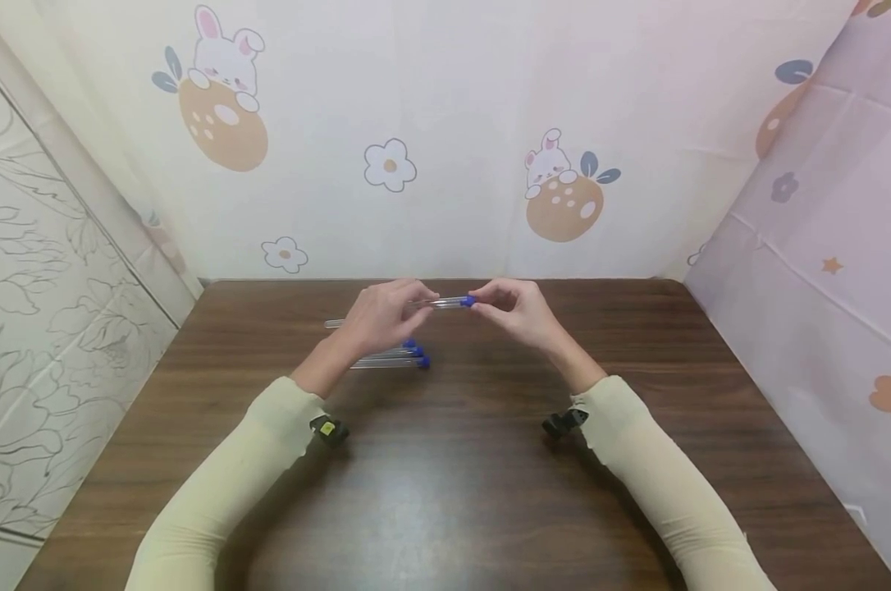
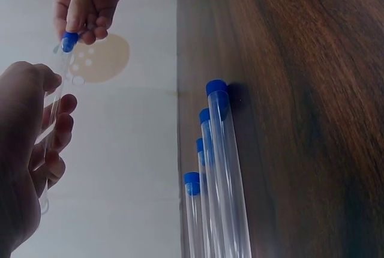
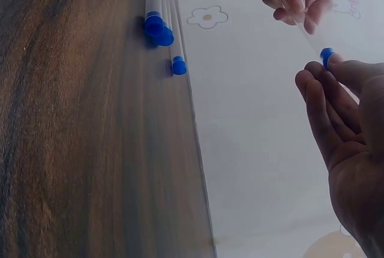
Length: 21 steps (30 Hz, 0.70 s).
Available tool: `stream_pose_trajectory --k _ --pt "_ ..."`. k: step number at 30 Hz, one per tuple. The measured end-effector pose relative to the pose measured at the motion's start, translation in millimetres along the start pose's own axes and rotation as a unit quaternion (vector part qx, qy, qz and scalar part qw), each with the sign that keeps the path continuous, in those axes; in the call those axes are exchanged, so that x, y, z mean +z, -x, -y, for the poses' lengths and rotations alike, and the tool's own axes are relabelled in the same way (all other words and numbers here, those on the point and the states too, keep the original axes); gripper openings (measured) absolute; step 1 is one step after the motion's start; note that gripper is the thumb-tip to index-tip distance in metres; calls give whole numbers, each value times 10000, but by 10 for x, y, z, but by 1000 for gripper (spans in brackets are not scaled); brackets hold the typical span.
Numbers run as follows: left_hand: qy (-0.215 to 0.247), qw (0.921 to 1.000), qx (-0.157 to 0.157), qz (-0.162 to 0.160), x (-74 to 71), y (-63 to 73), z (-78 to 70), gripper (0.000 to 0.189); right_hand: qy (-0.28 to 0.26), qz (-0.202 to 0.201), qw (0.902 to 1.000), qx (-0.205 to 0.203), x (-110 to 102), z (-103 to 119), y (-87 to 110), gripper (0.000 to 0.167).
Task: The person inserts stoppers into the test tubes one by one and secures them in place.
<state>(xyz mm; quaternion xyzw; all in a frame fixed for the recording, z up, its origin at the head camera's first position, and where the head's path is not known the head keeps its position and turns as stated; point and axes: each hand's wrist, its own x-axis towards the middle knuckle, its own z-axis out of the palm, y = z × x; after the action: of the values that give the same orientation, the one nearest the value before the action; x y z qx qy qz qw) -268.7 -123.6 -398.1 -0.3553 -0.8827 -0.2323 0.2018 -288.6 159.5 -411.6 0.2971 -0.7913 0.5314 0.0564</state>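
My left hand (image 1: 381, 315) grips a clear test tube (image 1: 448, 304) along its body, with fingers and thumb curled round it. The thumb and fingers of my right hand (image 1: 525, 313) pinch the blue cap (image 2: 69, 42) at the tube's end. Both hands hold the tube in the air above the far part of the table. In the left wrist view, several more capped test tubes (image 2: 227, 168) lie side by side on the wood, below my left hand. Part of that row is hidden behind my left hand and forearm in the head view.
The brown wooden table (image 1: 445, 468) ends at the back against a printed curtain (image 1: 460, 82). Patterned cloth (image 1: 822, 246) also hangs along the right side, and a floral panel (image 1: 39, 287) stands at the left. Dark wrist cameras (image 1: 564, 423) sit at both cuffs.
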Motion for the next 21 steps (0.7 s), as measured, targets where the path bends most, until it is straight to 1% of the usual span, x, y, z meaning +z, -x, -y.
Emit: stream_pose_trajectory --k 6,10,15,21 --pt "-16 9999 -140 85 -38 -3 8 18 -84 -16 10000 39 3 -24 -16 22" --pt "-37 9993 -315 173 -72 0 33 21 -135 -3 9999 64 -37 -33 -12 26" --pt "-27 9986 -499 193 -134 42 131 23 -2 13 10000 40 -154 -74 25 26" --pt "32 9971 -744 138 -207 128 266 25 164 -92 9998 -30 -294 -132 80 23"
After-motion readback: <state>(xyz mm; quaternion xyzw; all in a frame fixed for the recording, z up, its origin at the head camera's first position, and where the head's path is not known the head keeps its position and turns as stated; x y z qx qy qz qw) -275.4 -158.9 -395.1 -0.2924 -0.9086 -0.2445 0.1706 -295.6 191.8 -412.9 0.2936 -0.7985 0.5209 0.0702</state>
